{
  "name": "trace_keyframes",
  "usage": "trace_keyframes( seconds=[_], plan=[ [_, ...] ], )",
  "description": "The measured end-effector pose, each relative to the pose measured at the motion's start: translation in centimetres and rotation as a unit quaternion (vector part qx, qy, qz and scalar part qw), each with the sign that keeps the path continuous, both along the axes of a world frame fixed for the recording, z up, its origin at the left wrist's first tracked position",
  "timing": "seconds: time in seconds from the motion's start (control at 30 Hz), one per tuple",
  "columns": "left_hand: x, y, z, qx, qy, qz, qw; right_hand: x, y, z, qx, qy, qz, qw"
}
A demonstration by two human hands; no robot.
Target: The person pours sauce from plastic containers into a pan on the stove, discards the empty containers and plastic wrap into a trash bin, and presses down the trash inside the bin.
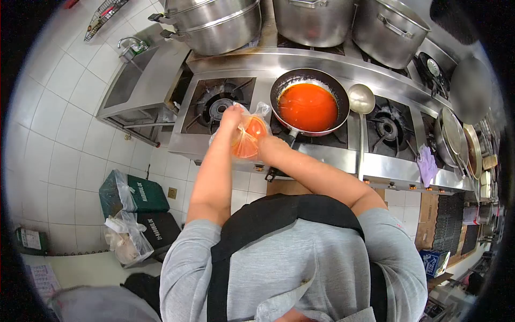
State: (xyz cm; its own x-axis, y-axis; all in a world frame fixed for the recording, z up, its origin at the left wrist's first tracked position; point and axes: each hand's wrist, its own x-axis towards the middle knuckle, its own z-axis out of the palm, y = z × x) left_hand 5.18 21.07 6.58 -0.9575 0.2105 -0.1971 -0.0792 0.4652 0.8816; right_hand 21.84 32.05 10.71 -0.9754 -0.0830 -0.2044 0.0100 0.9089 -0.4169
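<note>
Left hand point(230, 116) fingers closed on bag point(248, 140) top, likely keeping contents in; right hand point(272, 149) at bag side, fingers hidden, can't tell. Pan point(328, 80) upright, containing sauce point(307, 110).

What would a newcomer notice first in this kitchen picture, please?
Probably the bright red-orange liquid in the dark frying pan on the stove. Next, the clear bag with orange contents, at the left hand and right hand, left of the pan. The large steel pots behind also stand out.
</note>
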Motion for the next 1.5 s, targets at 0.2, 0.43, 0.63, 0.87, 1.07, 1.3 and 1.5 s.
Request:
trace_keyframes(
  seconds=[0.2,0.43,0.63,0.87,1.07,1.3,1.5],
  plan=[
    [2.8,1.0,6.4,-0.355,0.075,-0.219,0.906,-3.3,0.6,0.3,0.002,0.155,-0.027,0.988],
    [1.5,0.9,1.8,-0.314,0.133,-0.190,0.921,-7.0,-0.2,0.0,0.054,0.066,-0.082,0.993],
    [1.2,-1.0,-0.3,-0.105,0.166,-0.139,0.971,-8.4,-1.1,-0.6,0.037,0.067,-0.109,0.991],
    [1.4,-4.0,-1.1,0.119,0.071,-0.005,0.990,-9.9,-2.4,-0.8,0.088,0.011,-0.164,0.982],
    [4.5,-8.1,-0.4,0.304,0.010,0.053,0.951,-9.9,-3.2,0.0,0.108,-0.008,-0.171,0.979],
    [6.1,-13.9,-2.0,0.332,-0.129,-0.006,0.935,-9.6,-4.3,0.6,0.097,-0.020,-0.210,0.973],
    [3.8,-12.4,0.6,-0.141,0.209,-0.025,0.967,-9.2,-5.2,1.0,0.115,-0.023,-0.222,0.968]
  ],
)
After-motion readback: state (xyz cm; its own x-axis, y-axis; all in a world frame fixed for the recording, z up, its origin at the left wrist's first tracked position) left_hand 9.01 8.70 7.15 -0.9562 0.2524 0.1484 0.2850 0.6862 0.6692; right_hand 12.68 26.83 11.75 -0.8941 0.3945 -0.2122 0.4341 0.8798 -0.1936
